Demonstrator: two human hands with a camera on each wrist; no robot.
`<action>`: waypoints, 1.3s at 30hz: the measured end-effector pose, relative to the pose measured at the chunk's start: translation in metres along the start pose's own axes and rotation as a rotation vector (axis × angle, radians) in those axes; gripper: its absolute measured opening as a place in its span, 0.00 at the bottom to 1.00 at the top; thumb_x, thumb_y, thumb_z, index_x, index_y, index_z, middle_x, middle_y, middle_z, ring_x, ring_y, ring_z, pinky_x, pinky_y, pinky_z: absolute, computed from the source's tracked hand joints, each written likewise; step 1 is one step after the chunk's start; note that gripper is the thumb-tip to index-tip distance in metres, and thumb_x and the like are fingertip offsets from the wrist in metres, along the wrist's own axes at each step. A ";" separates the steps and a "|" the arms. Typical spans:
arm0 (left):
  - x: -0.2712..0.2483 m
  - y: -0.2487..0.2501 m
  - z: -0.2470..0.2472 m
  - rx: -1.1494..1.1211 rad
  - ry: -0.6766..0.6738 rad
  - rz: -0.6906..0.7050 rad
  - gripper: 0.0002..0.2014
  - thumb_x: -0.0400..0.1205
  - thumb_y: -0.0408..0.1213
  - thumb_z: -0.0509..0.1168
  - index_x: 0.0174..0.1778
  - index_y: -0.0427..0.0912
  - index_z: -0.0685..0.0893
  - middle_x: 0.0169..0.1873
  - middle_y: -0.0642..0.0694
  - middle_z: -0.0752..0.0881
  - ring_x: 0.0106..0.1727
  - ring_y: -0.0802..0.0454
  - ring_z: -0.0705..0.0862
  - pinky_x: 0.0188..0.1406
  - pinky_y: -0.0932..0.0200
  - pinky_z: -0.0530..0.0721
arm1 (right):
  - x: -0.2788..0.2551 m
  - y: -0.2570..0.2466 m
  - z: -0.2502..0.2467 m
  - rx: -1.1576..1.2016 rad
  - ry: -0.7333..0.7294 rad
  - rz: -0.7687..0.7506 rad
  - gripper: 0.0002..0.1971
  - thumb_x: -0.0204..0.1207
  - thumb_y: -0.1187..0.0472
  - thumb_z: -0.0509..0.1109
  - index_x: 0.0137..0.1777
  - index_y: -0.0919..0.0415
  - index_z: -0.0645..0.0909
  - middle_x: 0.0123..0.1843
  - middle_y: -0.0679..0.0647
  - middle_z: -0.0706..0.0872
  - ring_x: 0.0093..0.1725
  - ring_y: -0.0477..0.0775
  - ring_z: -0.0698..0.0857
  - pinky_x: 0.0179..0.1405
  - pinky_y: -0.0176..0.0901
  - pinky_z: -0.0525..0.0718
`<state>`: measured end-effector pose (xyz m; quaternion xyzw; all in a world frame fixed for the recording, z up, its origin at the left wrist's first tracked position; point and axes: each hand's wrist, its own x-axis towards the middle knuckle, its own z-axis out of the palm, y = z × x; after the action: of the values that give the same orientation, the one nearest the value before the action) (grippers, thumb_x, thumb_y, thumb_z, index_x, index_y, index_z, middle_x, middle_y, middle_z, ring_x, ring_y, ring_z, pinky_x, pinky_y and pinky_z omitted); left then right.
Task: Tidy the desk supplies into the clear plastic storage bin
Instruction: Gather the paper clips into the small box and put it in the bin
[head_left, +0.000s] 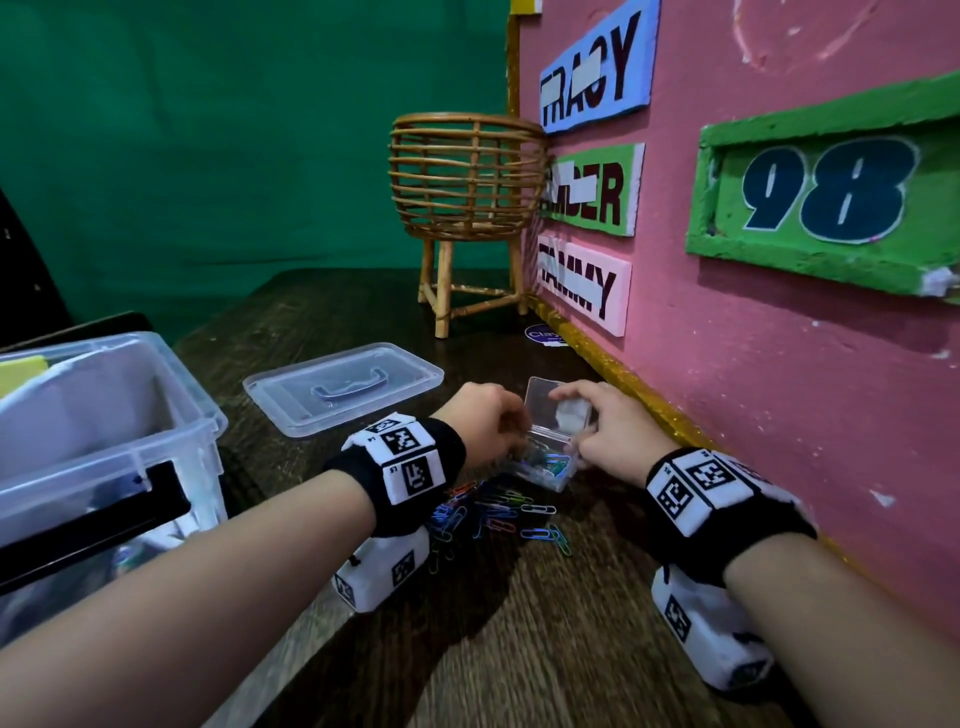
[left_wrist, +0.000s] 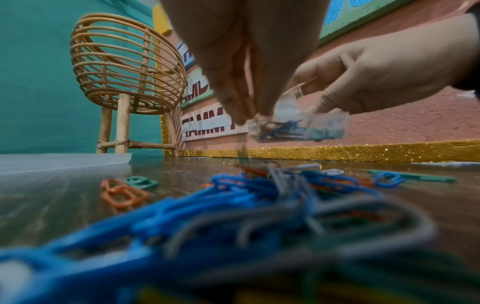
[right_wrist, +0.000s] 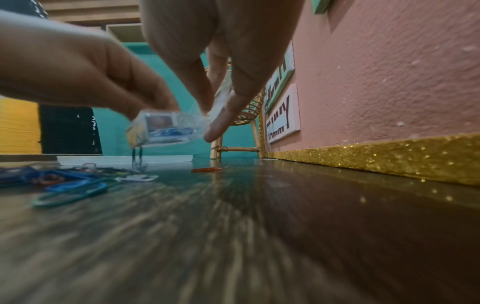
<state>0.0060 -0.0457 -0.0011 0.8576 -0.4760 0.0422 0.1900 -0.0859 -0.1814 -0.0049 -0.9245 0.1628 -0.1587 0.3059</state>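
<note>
We find both hands raised just above the table (head_left: 519, 649), meeting at a small clear box (head_left: 550, 462) near the table's right edge, beside the pink board (head_left: 779, 364) with its gold glitter trim (right_wrist: 389, 162). The right hand (head_left: 615, 434) holds the box, fingers curled around its right side and its hinged lid (head_left: 558, 408), which stands open; in the right wrist view the box (right_wrist: 166, 129) hangs clear of the table surface. The left hand (head_left: 485, 423) has its fingertips (left_wrist: 241, 115) pinched narrowly together at the box's left rim; we see thin clips dangling below them in the left wrist view, though blur prevents us from confirming exactly what is pinched. Some coloured clips already lie inside the box. A loose pile of paper clips (head_left: 493, 512) in blue, orange, green and grey lies on the table directly beneath and in front of the hands. The clear storage bin (head_left: 156, 415) stands at the table's left edge, open, with a black handle across its near side and some items inside, among them something yellow. Its flat lid (head_left: 343, 387) lies on the table between the bin and the hands. A wicker basket on legs (head_left: 467, 197) stands at the far right corner.
</note>
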 end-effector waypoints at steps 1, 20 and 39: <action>0.001 -0.001 0.001 0.007 -0.020 -0.029 0.11 0.79 0.34 0.68 0.57 0.43 0.87 0.56 0.46 0.86 0.56 0.52 0.84 0.50 0.70 0.73 | 0.000 0.000 0.000 -0.006 0.011 0.010 0.31 0.64 0.78 0.70 0.67 0.54 0.77 0.58 0.50 0.73 0.59 0.51 0.77 0.62 0.42 0.78; 0.014 0.010 0.009 0.090 -0.366 -0.061 0.19 0.83 0.37 0.60 0.72 0.50 0.75 0.69 0.46 0.79 0.69 0.47 0.78 0.68 0.58 0.74 | -0.003 0.003 -0.008 -0.025 0.360 0.231 0.27 0.69 0.75 0.68 0.68 0.61 0.72 0.71 0.62 0.69 0.64 0.60 0.77 0.52 0.34 0.70; -0.029 0.015 0.004 0.011 -0.519 0.319 0.16 0.76 0.40 0.72 0.60 0.46 0.88 0.63 0.50 0.86 0.65 0.58 0.82 0.66 0.72 0.73 | 0.002 0.005 -0.004 -0.070 0.181 0.156 0.28 0.66 0.75 0.68 0.67 0.61 0.73 0.71 0.62 0.71 0.69 0.61 0.73 0.66 0.42 0.72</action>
<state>-0.0230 -0.0310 -0.0083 0.7553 -0.6369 -0.1466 0.0485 -0.0870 -0.1878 -0.0041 -0.9011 0.2665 -0.2113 0.2690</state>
